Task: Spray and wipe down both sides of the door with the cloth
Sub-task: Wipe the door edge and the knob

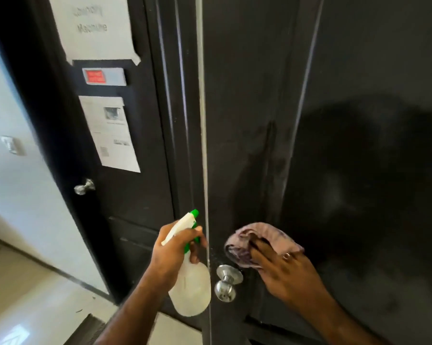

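A black panelled door (346, 100) fills the right half of the view, its edge running down the middle. My left hand (171, 255) grips a white spray bottle (191, 292) with a green nozzle, held just left of the door's edge. My right hand (284, 267) presses a pinkish-purple cloth (257, 239) against the door face, just above and right of the silver doorknob (226, 282). Fingers curl into the cloth's folds. Fine droplets speckle the door beside the knob.
To the left stands a second black door (125, 195) with paper notices (110, 133), a red sign (96, 77) and its own silver knob (84, 186). A white wall (15, 175) and pale tiled floor (35, 295) lie at far left.
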A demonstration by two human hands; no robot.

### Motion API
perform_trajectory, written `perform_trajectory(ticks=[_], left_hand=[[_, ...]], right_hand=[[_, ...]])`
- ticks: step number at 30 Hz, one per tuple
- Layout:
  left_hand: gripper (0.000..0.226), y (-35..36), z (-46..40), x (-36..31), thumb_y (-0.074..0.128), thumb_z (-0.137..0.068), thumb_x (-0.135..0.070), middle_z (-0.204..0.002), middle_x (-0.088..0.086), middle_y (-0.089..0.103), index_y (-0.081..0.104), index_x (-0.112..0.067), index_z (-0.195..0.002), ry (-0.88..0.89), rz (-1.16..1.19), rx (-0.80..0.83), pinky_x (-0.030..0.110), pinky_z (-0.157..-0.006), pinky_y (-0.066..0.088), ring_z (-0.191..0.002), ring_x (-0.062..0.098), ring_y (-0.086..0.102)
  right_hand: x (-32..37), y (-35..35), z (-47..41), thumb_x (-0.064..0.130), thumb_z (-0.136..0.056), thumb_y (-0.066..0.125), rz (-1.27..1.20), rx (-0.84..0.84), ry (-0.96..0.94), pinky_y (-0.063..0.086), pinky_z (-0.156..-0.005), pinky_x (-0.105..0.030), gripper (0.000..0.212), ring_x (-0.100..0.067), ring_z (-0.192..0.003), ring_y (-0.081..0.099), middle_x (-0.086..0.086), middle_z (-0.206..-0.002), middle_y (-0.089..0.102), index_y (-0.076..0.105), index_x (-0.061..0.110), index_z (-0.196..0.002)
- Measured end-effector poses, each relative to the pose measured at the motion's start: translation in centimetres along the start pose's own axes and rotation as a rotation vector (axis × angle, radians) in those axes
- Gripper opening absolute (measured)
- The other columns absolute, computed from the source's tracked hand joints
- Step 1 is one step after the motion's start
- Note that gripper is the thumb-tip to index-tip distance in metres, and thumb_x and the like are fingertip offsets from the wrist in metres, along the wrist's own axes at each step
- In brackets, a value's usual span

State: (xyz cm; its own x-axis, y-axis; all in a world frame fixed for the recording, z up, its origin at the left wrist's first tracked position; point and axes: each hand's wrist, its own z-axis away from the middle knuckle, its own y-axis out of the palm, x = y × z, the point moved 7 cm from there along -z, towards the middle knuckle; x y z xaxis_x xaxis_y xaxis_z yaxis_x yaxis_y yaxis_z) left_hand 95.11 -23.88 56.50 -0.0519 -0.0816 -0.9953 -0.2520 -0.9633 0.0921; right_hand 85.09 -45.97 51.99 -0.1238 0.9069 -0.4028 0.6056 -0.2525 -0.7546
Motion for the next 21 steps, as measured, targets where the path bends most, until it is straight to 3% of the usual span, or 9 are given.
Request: perform_trajectory(ticks=[2, 4, 7, 10, 12, 14, 17, 19, 21], left_hand=[[0.028, -1.5, 0.2, 0.2, 0.068, -0.098, -0.022, -0.079, 0.007, 0.076, 0.052, -0.030, -0.119, 0.007, -0.050, -0.060, 0.032, -0.061, 0.061, -0.055, 0.018, 0.063], [0.026, -3.0, 0.3, 0.3, 0.068, -0.098, -0.023, -0.079, 0.007, 0.075, 0.052, -0.031, -0.118, 0.008, -0.051, -0.132, 0.031, -0.060, 0.060, -0.058, 0.019, 0.064], [0.032, -4.6, -0.1, 0.7, 0.069, -0.096, -0.022, -0.086, 0.014, 0.076, 0.052, -0.029, -0.122, -0.025, -0.026, -0.194, 0.036, -0.062, 0.059, -0.064, 0.022, 0.064], [0.037, -5.0, -1.0, 1.3, 0.071, -0.094, -0.024, -0.091, 0.016, 0.077, 0.051, -0.029, -0.125, -0.049, 0.008, -0.220, 0.039, -0.063, 0.057, -0.071, 0.025, 0.067], [0.035, -4.8, -2.0, 1.1, 0.071, -0.094, -0.022, -0.082, 0.011, 0.077, 0.052, -0.030, -0.122, -0.029, 0.030, -0.198, 0.037, -0.061, 0.057, -0.065, 0.023, 0.066], [0.032, -4.6, -2.9, 0.5, 0.071, -0.094, -0.019, -0.074, 0.004, 0.076, 0.052, -0.031, -0.117, -0.003, 0.046, -0.170, 0.035, -0.058, 0.057, -0.058, 0.018, 0.064], [0.032, -5.1, -4.5, -0.4, 0.070, -0.094, -0.015, -0.073, 0.004, 0.076, 0.053, -0.029, -0.117, 0.039, 0.057, -0.109, 0.036, -0.059, 0.057, -0.054, 0.016, 0.063], [0.031, -5.9, -5.9, -0.5, 0.069, -0.095, -0.013, -0.077, 0.008, 0.076, 0.054, -0.027, -0.119, 0.050, 0.038, -0.041, 0.039, -0.065, 0.058, -0.056, 0.020, 0.062], [0.028, -6.6, -7.2, -0.2, 0.067, -0.097, -0.012, -0.080, 0.010, 0.076, 0.054, -0.026, -0.118, 0.043, -0.013, 0.053, 0.040, -0.068, 0.059, -0.057, 0.021, 0.061]], right_hand=[[-2.6, -3.6, -2.6, 0.020, -0.110, 0.059, -0.158, -0.154, 0.151, 0.056, -0.105, -0.053, 0.042, -0.026, -0.128, 0.069, 0.003, -0.161, 0.054, 0.057, 0.019, -0.152], [-4.5, -9.2, -6.2, 0.017, -0.105, 0.065, -0.129, -0.384, 0.227, 0.038, -0.124, -0.050, 0.041, -0.030, -0.143, 0.055, -0.006, -0.153, 0.061, 0.066, 0.012, -0.146], [-5.6, -13.9, -12.3, 0.027, -0.103, 0.062, -0.198, -0.525, 0.308, 0.016, -0.132, -0.056, 0.058, -0.044, -0.158, 0.030, -0.015, -0.167, 0.044, 0.052, 0.010, -0.158], [-3.7, -14.3, -17.4, 0.039, -0.111, 0.048, -0.166, -0.522, 0.370, 0.012, -0.132, -0.055, 0.065, -0.038, -0.165, 0.010, -0.006, -0.178, 0.018, 0.029, 0.020, -0.170], [-0.8, -11.2, -18.3, 0.032, -0.110, 0.048, -0.145, -0.394, 0.240, 0.017, -0.129, -0.052, 0.067, -0.036, -0.165, 0.016, -0.006, -0.179, 0.016, 0.024, 0.020, -0.171], [2.7, -6.1, -16.1, 0.018, -0.103, 0.050, -0.254, -0.233, 0.085, 0.038, -0.121, -0.048, 0.070, -0.028, -0.153, 0.043, -0.006, -0.171, 0.038, 0.030, 0.019, -0.169], [4.7, -4.3, -13.1, 0.017, -0.111, 0.049, -0.341, -0.141, 0.077, 0.054, -0.099, -0.024, 0.052, 0.001, -0.115, 0.066, 0.022, -0.139, 0.066, 0.045, 0.033, -0.161], [2.1, -7.2, -13.6, 0.013, -0.111, 0.060, -0.318, -0.303, 0.251, 0.049, -0.098, -0.009, 0.035, 0.014, -0.113, 0.064, 0.040, -0.124, 0.066, 0.060, 0.037, -0.136], [-1.7, -11.0, -12.9, 0.010, -0.110, 0.060, -0.192, -0.498, 0.484, 0.051, -0.108, -0.024, 0.030, -0.005, -0.128, 0.067, 0.020, -0.137, 0.070, 0.058, 0.019, -0.139]])
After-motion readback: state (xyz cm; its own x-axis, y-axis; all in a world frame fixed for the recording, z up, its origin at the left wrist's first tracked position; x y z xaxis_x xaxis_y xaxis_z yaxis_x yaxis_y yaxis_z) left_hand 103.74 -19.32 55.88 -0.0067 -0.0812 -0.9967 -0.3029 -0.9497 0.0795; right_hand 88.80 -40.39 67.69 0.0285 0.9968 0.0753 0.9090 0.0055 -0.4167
